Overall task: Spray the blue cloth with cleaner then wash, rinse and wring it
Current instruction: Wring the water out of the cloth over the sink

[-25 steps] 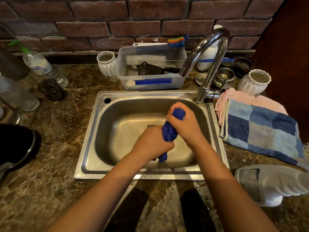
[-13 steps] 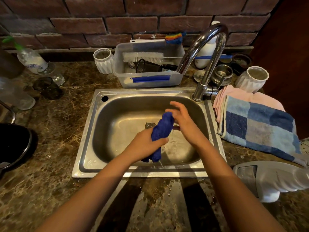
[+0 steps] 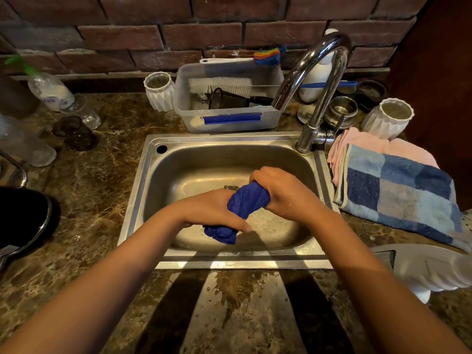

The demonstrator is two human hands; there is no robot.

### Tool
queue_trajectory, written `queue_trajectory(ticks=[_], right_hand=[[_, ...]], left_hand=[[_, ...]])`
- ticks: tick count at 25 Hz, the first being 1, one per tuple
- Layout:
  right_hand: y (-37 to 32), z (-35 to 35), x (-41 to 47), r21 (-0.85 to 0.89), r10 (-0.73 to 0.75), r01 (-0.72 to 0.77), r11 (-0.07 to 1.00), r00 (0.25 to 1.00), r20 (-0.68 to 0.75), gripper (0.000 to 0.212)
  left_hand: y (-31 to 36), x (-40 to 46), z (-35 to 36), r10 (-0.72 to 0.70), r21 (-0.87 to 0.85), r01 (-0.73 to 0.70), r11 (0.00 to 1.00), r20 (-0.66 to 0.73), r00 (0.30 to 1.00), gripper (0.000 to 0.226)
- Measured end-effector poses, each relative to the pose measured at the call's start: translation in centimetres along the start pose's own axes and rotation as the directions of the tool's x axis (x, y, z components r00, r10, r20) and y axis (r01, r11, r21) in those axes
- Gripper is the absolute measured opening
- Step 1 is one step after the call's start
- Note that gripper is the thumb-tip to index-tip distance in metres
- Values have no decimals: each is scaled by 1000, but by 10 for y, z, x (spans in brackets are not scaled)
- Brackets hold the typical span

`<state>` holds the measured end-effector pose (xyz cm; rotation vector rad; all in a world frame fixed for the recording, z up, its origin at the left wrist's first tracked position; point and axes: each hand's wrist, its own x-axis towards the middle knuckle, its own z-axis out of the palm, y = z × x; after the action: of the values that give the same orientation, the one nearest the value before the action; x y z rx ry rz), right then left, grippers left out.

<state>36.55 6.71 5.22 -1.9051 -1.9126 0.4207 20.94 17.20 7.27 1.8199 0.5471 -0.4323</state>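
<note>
Both hands clamped the cloth (image 3: 247, 201) over the sink (image 3: 153, 180) — left hand (image 3: 214, 209) gripped the near end, right hand (image 3: 283, 191) the far end, seemingly so wrung water fell into the basin. The tap (image 3: 316, 80) arched behind, no water visibly running; towels (image 3: 398, 190) lay right, nothing blocking.
</note>
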Motion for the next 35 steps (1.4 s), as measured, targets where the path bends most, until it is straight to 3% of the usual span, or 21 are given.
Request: queue_trajectory(ticks=[4,8,10,12,14,15,16,20,22,25,26,27,28,29,30,32,35], right_hand=[[-6,-10,4,214,180,-236,948,950,254,21],[-17,-8,3,448,177,-380,809,885,430,19],[-18,0,-1,557,193,-500,663,833,518,18],[-17,10,-9,650,169,-624,435,765,622,15],[-14,16,-13,701,83,-701,129,713,697,12],[-11,16,-13,690,58,-723,24,690,721,10],[-9,13,-12,667,53,-745,-10,666,744,9],[4,-1,-4,572,78,-797,196,594,801,16],[5,-6,-4,612,135,-770,182,636,760,29],[-3,-10,-14,817,377,-575,44,767,519,48],[-11,-8,-18,874,454,-477,86,800,392,56],[-20,-3,-21,887,513,-400,233,825,237,64],[-26,7,-23,806,525,-358,472,849,70,73],[-29,20,-25,590,471,-339,733,879,-79,83],[-28,33,-26,290,374,-313,904,908,-186,92],[-14,48,-23,-131,200,-258,957,918,-343,98],[6,42,-13,-259,-89,-54,964,854,-512,72]], left_hand=[[-3,0,-2,126,292,-61,954,-212,969,27],[-14,1,-7,251,506,-132,852,-174,952,33],[-20,3,-7,284,618,-136,775,-147,948,38],[-23,6,-4,329,657,-151,738,-156,931,38],[-24,9,-2,384,663,-176,728,-181,905,38],[-25,10,0,396,654,-180,735,-197,897,39],[-26,11,2,396,631,-182,754,-216,893,42],[-29,11,15,379,490,-215,845,-264,887,47],[-30,11,17,366,441,-212,872,-303,880,46],[-31,10,16,308,323,-176,930,-423,852,45],[-31,11,17,277,260,-166,951,-482,831,43],[-29,11,18,242,184,-167,969,-544,803,40],[-26,11,20,195,97,-171,981,-598,778,36],[-20,11,22,144,3,-184,983,-632,761,32],[-16,11,24,94,-100,-203,974,-636,766,27],[-9,9,25,26,-312,-230,922,-543,839,19],[-5,3,23,38,-478,-140,867,-216,976,26]])
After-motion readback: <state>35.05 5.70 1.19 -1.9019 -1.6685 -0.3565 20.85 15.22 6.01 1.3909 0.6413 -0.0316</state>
